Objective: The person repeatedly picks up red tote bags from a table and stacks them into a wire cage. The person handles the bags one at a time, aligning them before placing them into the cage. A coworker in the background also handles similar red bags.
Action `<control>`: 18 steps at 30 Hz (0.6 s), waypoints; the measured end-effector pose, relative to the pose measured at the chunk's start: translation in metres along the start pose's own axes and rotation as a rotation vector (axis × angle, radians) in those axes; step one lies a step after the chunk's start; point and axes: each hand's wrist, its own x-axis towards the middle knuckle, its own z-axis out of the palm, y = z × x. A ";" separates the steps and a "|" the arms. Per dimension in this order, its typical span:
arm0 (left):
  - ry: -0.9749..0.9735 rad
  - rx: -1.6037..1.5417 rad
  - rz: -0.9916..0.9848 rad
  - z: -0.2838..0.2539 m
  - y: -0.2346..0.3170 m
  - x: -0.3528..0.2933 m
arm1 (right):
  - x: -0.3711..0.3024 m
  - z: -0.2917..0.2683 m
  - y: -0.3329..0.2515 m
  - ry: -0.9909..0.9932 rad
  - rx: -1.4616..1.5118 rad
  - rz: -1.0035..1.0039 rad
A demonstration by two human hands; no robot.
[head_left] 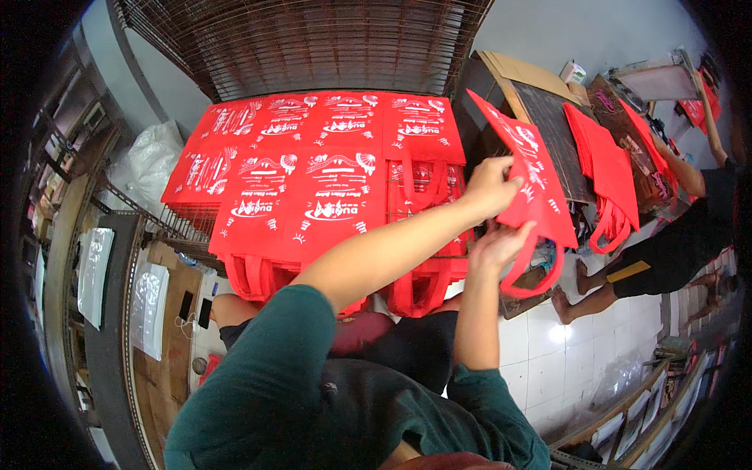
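Observation:
A red fabric tote bag (546,184) with white print is held up, tilted, to my right. My left hand (492,188) reaches across and grips its near edge. Just below, my right hand (500,247) pinches the same edge near the bag's looped handle, which hangs down. In front of me, more printed red tote bags (301,176) lie side by side in rows on a wire rack, with handles drooping over its front edge. A gap in the near row, by my left forearm, shows another printed bag (423,184) lower down.
Raised wire racks (305,47) stand behind the bags. Right of me, a dark table (548,117) carries a pile of red bags (603,160). Beyond it, another person (689,211) handles a screen frame (654,81). Shelving and plastic-wrapped stacks (149,305) line the left.

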 end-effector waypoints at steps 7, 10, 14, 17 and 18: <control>0.075 -0.083 -0.267 -0.104 -0.073 -0.137 | -0.107 -0.091 0.070 -0.066 -0.238 0.449; 0.175 0.009 -0.365 -0.125 -0.120 -0.170 | -0.122 -0.116 0.087 -0.084 -0.378 0.748; 0.194 0.429 -0.441 -0.134 -0.133 -0.172 | -0.128 -0.117 0.092 -0.095 -0.481 0.820; 0.190 0.443 -0.429 -0.134 -0.136 -0.173 | -0.129 -0.119 0.095 -0.125 -0.507 0.784; 0.182 0.433 -0.401 -0.134 -0.142 -0.172 | -0.130 -0.119 0.096 -0.128 -0.512 0.768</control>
